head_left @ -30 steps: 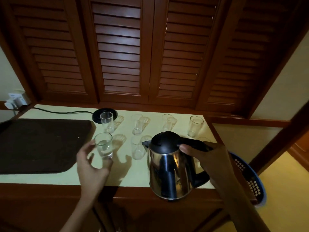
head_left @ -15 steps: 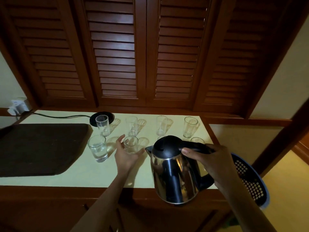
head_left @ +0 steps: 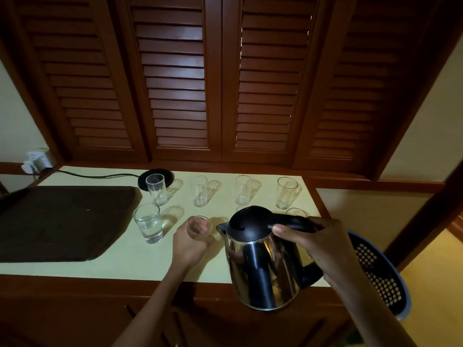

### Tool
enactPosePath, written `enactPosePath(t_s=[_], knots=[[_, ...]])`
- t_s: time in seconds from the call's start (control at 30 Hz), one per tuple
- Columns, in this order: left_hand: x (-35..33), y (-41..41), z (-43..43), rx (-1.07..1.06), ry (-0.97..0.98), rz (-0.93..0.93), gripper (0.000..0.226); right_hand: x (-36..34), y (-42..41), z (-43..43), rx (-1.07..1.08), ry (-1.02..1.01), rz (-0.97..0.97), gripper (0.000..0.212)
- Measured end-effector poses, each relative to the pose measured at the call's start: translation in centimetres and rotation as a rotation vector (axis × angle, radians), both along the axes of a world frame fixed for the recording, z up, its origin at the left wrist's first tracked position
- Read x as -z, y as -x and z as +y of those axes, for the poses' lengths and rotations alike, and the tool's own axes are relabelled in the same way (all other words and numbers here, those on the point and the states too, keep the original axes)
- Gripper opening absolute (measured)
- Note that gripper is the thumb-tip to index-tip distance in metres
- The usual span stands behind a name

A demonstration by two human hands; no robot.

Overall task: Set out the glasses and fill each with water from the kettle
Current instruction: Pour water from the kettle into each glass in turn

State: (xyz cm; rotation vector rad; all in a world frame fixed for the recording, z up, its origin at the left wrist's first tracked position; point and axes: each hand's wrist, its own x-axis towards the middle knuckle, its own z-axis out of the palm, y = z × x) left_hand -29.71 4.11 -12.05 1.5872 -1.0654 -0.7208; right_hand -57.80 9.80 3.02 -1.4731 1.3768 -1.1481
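Now second glass [head_left: 199, 227] is being steadied in left hand [head_left: 190, 240]; kettle [head_left: 263, 259] is being gripped by right hand [head_left: 310, 240], tilting needed next.

tray [head_left: 57, 221] dark, left on counter [head_left: 125, 261] | basket [head_left: 383, 279] blue, right edge | shutters [head_left: 220, 78] wooden, behind | plug [head_left: 35, 160] far left

Bare forearms, sleeveless, ringless hands [head_left: 193, 242].
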Motion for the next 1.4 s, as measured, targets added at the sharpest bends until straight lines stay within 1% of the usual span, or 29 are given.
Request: enactPosePath(t_s=[0.07, 0.17, 0.33, 0.5, 0.57, 0.73, 0.77, 0.87, 0.9, 0.93, 1.03, 1.1, 1.13, 1.23, 1.27, 1.33, 1.4], knots=[[-0.1, 0.0, 1.5, 0.038, 0.012, -0.011, 0.029, -0.1, -0.1, -0.1, -0.015, -0.005, 0.025, 0.051], [-0.3, -0.2, 3.2, 0.077, -0.003, -0.056, 0.032, -0.3, -0.2, -0.3, -0.032, -0.006, 0.078, 0.053], [-1.2, -0.2, 4.4, 0.093, -0.018, -0.080, 0.031, -1.1, -0.9, -0.4, -0.047, -0.017, 0.145, 0.059], [-1.9, 0.2, 5.0, 0.122, -0.022, -0.100, 0.036, -1.9, -1.4, -0.6, -0.069, -0.010, 0.202, 0.051], [-2.2, 0.5, 5.2, 0.130, -0.020, -0.109, 0.038, -2.4, -1.6, -0.7, -0.071, -0.001, 0.273, 0.049], [-2.7, 0.9, 5.6, 0.138, -0.024, -0.113, 0.033, -2.8, -1.6, -1.5, -0.056, 0.046, 0.506, 0.068], [-2.7, 1.0, 5.6, 0.138, -0.027, -0.113, 0.032, -2.9, -1.7, -1.7, -0.062, 0.058, 0.527, 0.078], [-2.9, 1.2, 5.8, 0.144, -0.042, -0.136, 0.032, -3.0, -2.0, -1.9, -0.090, 0.068, 0.592, 0.117], [-2.9, 1.2, 5.9, 0.148, -0.047, -0.140, 0.032, -3.1, -2.0, -2.0, -0.096, 0.065, 0.598, 0.122], [-2.9, 1.3, 5.9, 0.152, -0.050, -0.141, 0.033, -3.1, -2.0, -2.1, -0.104, 0.071, 0.596, 0.120], [-2.9, 1.6, 5.9, 0.152, -0.049, -0.135, 0.036, -3.2, -1.9, -2.2, -0.088, 0.132, 0.613, 0.087], [-3.0, 1.8, 5.9, 0.155, -0.042, -0.130, 0.038, -3.2, -2.0, -2.2, -0.095, 0.162, 0.630, 0.075], [-3.1, 1.9, 6.0, 0.160, -0.039, -0.127, 0.038, -3.2, -2.0, -2.2, -0.109, 0.173, 0.631, 0.073], [-3.3, 2.0, 6.0, 0.169, -0.037, -0.132, 0.037, -3.7, -2.2, -1.8, -0.166, 0.228, 0.616, 0.087], [-3.3, 2.0, 6.0, 0.170, -0.035, -0.136, 0.037, -3.9, -2.2, -1.8, -0.172, 0.249, 0.618, 0.088], [-3.4, 2.0, 6.0, 0.171, -0.033, -0.141, 0.036, -4.1, -2.3, -1.6, -0.179, 0.279, 0.623, 0.084], [-3.4, 2.0, 6.0, 0.168, -0.034, -0.143, 0.035, -4.1, -2.4, -1.7, -0.176, 0.282, 0.639, 0.073]])
